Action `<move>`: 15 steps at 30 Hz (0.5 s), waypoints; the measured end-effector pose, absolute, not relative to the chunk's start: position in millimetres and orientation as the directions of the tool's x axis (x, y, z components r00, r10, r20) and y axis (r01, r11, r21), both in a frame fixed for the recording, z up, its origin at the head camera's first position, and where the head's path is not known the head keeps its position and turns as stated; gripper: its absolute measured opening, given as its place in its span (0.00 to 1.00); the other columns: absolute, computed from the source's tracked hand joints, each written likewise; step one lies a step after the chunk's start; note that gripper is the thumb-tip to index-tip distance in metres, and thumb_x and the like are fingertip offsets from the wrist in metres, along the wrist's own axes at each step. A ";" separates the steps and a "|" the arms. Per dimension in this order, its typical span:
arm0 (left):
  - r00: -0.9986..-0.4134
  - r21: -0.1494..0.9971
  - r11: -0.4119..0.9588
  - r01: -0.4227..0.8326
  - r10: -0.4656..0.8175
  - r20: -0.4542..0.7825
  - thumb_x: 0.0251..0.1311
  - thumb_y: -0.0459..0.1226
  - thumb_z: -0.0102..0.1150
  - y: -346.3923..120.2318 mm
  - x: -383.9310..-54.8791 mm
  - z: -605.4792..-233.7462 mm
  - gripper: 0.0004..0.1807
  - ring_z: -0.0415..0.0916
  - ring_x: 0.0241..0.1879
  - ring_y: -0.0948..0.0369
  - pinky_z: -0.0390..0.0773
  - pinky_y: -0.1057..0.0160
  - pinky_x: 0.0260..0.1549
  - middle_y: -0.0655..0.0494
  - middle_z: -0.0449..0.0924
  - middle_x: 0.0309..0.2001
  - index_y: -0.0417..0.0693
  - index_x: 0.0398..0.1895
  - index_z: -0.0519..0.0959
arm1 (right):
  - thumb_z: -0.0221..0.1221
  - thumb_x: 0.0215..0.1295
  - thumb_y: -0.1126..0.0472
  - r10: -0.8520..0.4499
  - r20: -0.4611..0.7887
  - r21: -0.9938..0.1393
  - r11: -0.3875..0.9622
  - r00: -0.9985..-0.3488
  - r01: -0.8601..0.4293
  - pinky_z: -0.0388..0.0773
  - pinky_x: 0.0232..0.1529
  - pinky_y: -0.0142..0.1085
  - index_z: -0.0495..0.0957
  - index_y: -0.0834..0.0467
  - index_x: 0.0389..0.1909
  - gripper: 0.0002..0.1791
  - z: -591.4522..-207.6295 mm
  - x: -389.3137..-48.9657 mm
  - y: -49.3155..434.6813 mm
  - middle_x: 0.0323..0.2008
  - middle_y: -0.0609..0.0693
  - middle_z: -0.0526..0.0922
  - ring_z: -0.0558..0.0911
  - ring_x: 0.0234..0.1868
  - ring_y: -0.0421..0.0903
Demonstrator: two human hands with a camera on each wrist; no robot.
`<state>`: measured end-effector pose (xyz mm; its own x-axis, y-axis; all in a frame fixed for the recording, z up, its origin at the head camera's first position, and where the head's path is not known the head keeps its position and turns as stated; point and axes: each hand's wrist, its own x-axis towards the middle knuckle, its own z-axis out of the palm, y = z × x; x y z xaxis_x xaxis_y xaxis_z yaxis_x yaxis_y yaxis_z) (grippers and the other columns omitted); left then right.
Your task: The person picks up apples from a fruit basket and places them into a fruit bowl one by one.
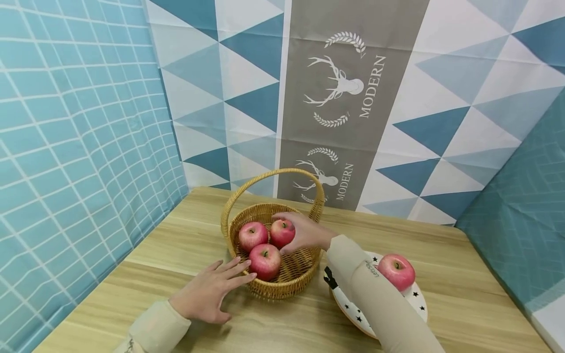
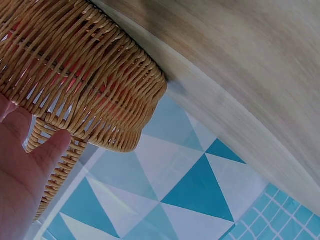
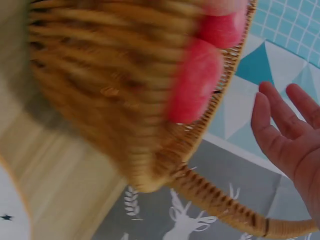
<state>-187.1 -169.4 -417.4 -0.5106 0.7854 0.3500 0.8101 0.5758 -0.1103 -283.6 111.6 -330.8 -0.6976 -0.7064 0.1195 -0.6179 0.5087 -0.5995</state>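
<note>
In the head view, a wicker basket [image 1: 275, 290] is set on the worktop [image 1: 190, 235], near the middle of its back edge, with its arched handle [image 1: 282, 171] raised. Three red apples are held inside: a left apple [image 1: 253, 236], a front apple [image 1: 265, 263] and a rear right apple [image 1: 281, 232]. The right hand [image 1: 304, 233] is reached in over the basket's right side, its fingers spread about the rear right apple; whether that apple is touched cannot be told for certain here. The left hand [image 1: 216, 289] is laid at the basket's front left rim, with fingers extended and nothing grasped. Toward the worktop's right edge, well in front of the back edge, a white plate [image 1: 350, 311] with black stars is partly covered by the right sleeve [image 1: 381, 294]; a fourth apple [image 1: 397, 272] is carried on it.

In the left wrist view, the left hand's fingers are seen relaxed at the rim, and red is glimpsed through the weave.

In the right wrist view, the basket wall is blurred, but the right hand's fingers are seen loosely extended, apart from the apples, and released. A bit of the starred plate is caught at the lower left.
</note>
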 end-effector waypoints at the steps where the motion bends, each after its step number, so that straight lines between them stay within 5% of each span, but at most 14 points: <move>1: -0.511 -0.111 0.576 0.810 0.786 0.350 0.27 0.53 0.78 -169.3 -187.4 -417.6 0.52 0.69 0.63 0.43 0.75 0.37 0.47 0.46 0.69 0.67 0.51 0.65 0.72 | 0.72 0.45 0.59 -0.711 0.105 -0.601 0.511 -0.695 -0.614 0.66 0.63 0.55 0.63 0.63 0.68 0.47 -327.9 -284.7 108.6 0.64 0.61 0.70 0.67 0.66 0.61; 8: -0.507 -0.116 0.576 0.809 0.784 0.359 0.27 0.53 0.78 -170.7 -188.7 -418.0 0.51 0.69 0.63 0.43 0.75 0.37 0.48 0.46 0.69 0.67 0.51 0.64 0.73 | 0.68 0.50 0.53 -0.715 -0.087 -0.594 0.596 -0.694 -0.540 0.68 0.62 0.50 0.58 0.61 0.72 0.49 -318.6 -291.7 91.6 0.65 0.63 0.68 0.69 0.65 0.58; 15: -0.497 -0.120 0.569 0.814 0.788 0.364 0.26 0.53 0.78 -170.0 -188.3 -418.6 0.51 0.70 0.62 0.43 0.75 0.37 0.47 0.46 0.69 0.67 0.51 0.64 0.73 | 0.64 0.58 0.50 -0.609 -0.332 -0.647 0.703 -0.720 -0.296 0.80 0.45 0.50 0.57 0.54 0.72 0.43 -321.5 -292.5 80.3 0.64 0.61 0.66 0.74 0.55 0.56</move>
<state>-188.3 -170.0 -418.6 -0.4971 0.7877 0.3639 0.8137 0.5688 -0.1197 -292.5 80.3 -321.5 -0.7201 -0.6093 -0.3320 -0.2963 0.7026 -0.6470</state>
